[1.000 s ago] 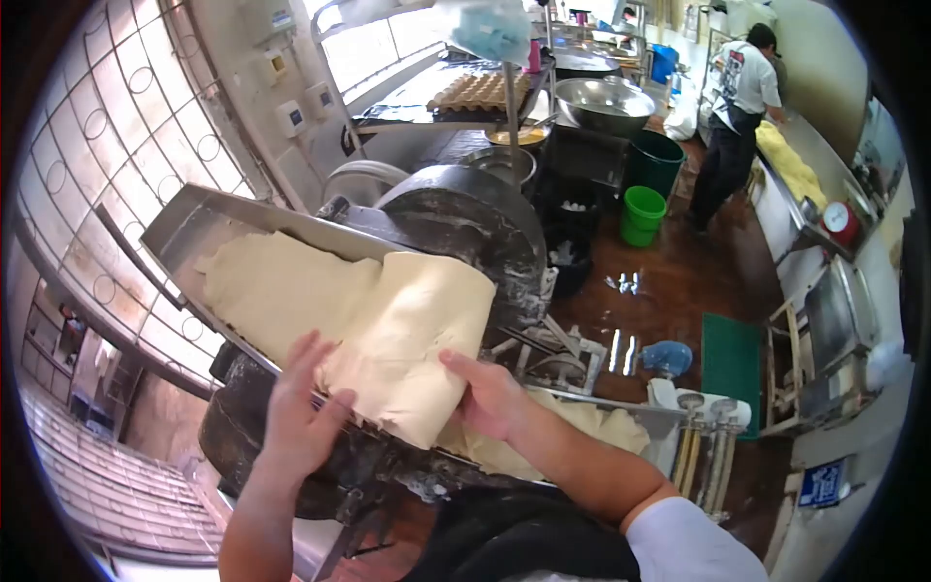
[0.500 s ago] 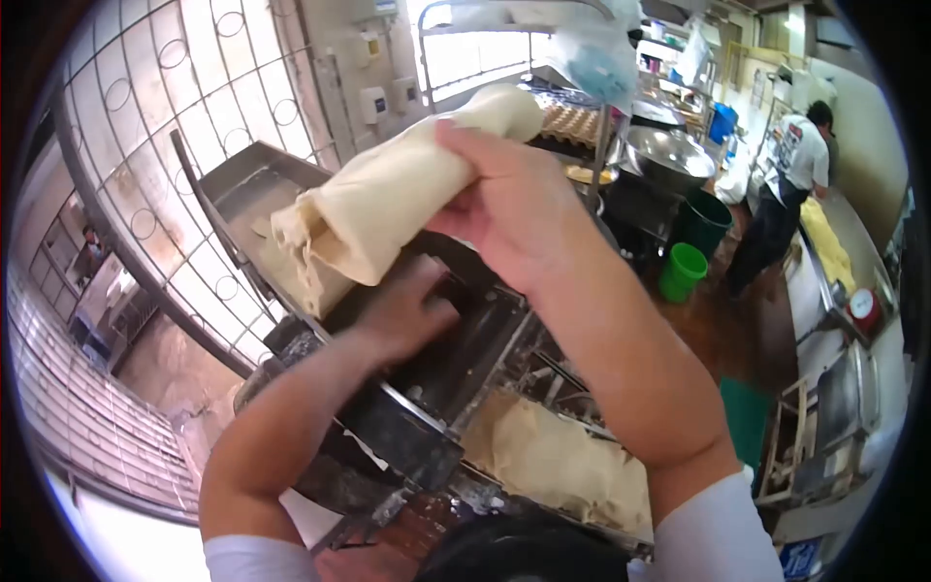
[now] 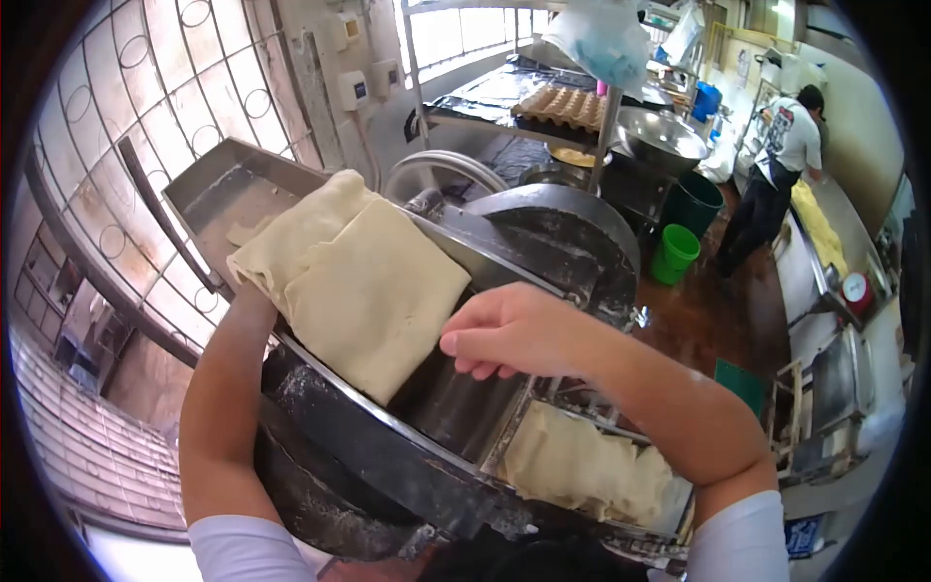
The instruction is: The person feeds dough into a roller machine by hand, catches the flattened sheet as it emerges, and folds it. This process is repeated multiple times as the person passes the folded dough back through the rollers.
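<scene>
A folded, pale sheet of dough [image 3: 373, 291] lies over the dark, sloping metal bed of a floury machine [image 3: 465, 412]. My left hand [image 3: 254, 303] is tucked beneath the dough's left side; only the wrist shows and its fingers are hidden. Just off the dough's right edge is my right hand [image 3: 499, 333], its fingers curled in and the thumb against them, with nothing visible in it. A second, wrinkled slab of dough [image 3: 582, 461] rests lower right, below my right forearm.
Behind the dough stands a metal trough [image 3: 242, 189] with floury scraps. Egg trays [image 3: 562, 107] sit on a rack, near a steel bowl [image 3: 662, 136]. A green bucket [image 3: 676, 254] is on the floor. At right, another person [image 3: 790, 160] bends over a counter with yellow dough [image 3: 819, 228].
The dough, rolled and held up by my right hand before, is now laid out on the machine bed. My right hand has let go and dropped; my left hand has gone under the dough.
</scene>
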`<state>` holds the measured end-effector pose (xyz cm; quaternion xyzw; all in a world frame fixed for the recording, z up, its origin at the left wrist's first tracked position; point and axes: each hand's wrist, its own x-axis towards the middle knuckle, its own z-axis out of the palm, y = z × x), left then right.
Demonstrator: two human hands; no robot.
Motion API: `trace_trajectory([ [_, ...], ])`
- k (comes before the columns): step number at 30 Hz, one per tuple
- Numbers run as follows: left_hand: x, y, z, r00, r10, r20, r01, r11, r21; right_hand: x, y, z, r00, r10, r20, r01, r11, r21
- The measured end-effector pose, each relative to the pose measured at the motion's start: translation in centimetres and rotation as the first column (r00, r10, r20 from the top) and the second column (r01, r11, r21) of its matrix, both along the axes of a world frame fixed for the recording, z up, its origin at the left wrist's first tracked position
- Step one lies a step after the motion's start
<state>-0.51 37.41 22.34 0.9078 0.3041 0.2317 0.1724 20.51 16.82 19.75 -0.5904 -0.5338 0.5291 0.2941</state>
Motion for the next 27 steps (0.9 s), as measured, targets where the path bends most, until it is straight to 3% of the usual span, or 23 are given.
trace_trajectory([
  [3, 1.2, -1.2, 0.3, 0.999, -0.031, -0.021, 0.031, 1.000, 0.003, 2.1, -1.8, 1.2, 0.998, -0.067, -0.018, 0.069, 0.990, 0.121],
  [7, 2.3, -4.0, 1.0, 0.996, -0.068, -0.053, 0.069, 0.997, 0.017, 5.2, -3.8, -0.1, 0.962, -0.203, -0.181, 0.229, 0.964, 0.137],
  [11, 1.8, -6.4, 1.1, 0.989, -0.081, -0.127, 0.089, 0.994, 0.062, 8.0, -8.1, -3.3, 0.853, -0.330, -0.404, 0.415, 0.899, 0.142],
  [12, 0.7, -6.7, -0.2, 0.918, 0.013, -0.396, -0.006, 1.000, 0.019, 8.7, -9.7, -4.9, 0.773, -0.362, -0.521, 0.479, 0.871, 0.106],
  [13, -0.7, -7.0, -1.6, 0.765, 0.086, -0.638, -0.108, 0.994, 0.005, 9.5, -11.5, -6.8, 0.671, -0.390, -0.631, 0.541, 0.839, 0.057],
  [14, -2.0, -7.1, -2.4, 0.540, 0.133, -0.831, -0.206, 0.978, 0.024, 10.3, -13.6, -9.3, 0.579, -0.433, -0.691, 0.591, 0.807, -0.011],
  [15, -4.1, -6.6, -2.2, 0.656, 0.000, -0.755, -0.094, 0.992, -0.082, 10.8, -15.7, -12.1, 0.473, -0.476, -0.741, 0.632, 0.770, -0.091],
  [16, -5.4, -6.6, -1.4, 0.744, -0.143, -0.653, 0.028, 0.983, -0.183, 11.3, -18.0, -15.2, 0.444, -0.488, -0.751, 0.643, 0.758, -0.113],
  [17, -4.1, -11.2, 3.7, 0.709, 0.105, -0.697, -0.283, 0.948, -0.145, 11.7, -20.3, -18.3, 0.383, -0.557, -0.737, 0.665, 0.720, -0.198],
  [18, -5.8, -11.2, 4.5, 0.783, 0.218, -0.583, -0.262, 0.965, 0.009, 12.4, -22.5, -20.0, 0.328, -0.625, -0.708, 0.679, 0.677, -0.283],
  [19, -6.1, -11.4, 5.6, 0.777, 0.332, -0.534, -0.327, 0.939, 0.107, 13.1, -24.8, -20.5, 0.319, -0.648, -0.692, 0.678, 0.666, -0.311],
  [20, -6.3, -11.4, 5.6, 0.799, 0.396, -0.453, -0.252, 0.904, 0.346, 13.9, -27.2, -20.4, 0.425, -0.574, -0.700, 0.688, 0.707, -0.162],
  [21, -3.7, -12.2, 6.6, 0.866, 0.325, -0.380, -0.345, 0.939, 0.016, 14.4, -29.2, -19.9, 0.539, -0.491, -0.684, 0.668, 0.744, -0.008],
  [22, -2.8, -11.1, 5.6, 0.937, 0.241, -0.253, -0.270, 0.959, -0.085, 15.4, -31.4, -17.8, 0.636, -0.309, -0.707, 0.606, 0.767, 0.210],
  [23, -2.6, -8.2, 3.5, 0.969, 0.157, -0.190, -0.157, 0.988, 0.013, 16.7, -33.4, -14.0, 0.756, 0.030, -0.654, 0.420, 0.744, 0.520],
  [24, -1.6, -6.6, 1.5, 0.973, 0.143, -0.182, -0.116, 0.982, 0.151, 17.6, -34.9, -9.2, 0.789, 0.436, -0.433, 0.120, 0.582, 0.805],
  [25, 0.2, -7.0, 0.5, 0.945, 0.224, -0.240, -0.143, 0.939, 0.314, 16.5, -36.0, -3.6, 0.696, 0.714, -0.079, -0.159, 0.261, 0.952],
  [26, 0.7, -4.7, -1.6, 0.909, 0.330, -0.253, -0.221, 0.898, 0.379, 14.2, -37.4, 1.2, 0.555, 0.807, 0.201, -0.272, -0.052, 0.961],
  [27, 0.6, -2.8, -3.5, 0.915, 0.318, -0.248, -0.213, 0.903, 0.374, 11.0, -38.5, 5.2, 0.492, 0.773, 0.401, -0.331, -0.260, 0.907],
])
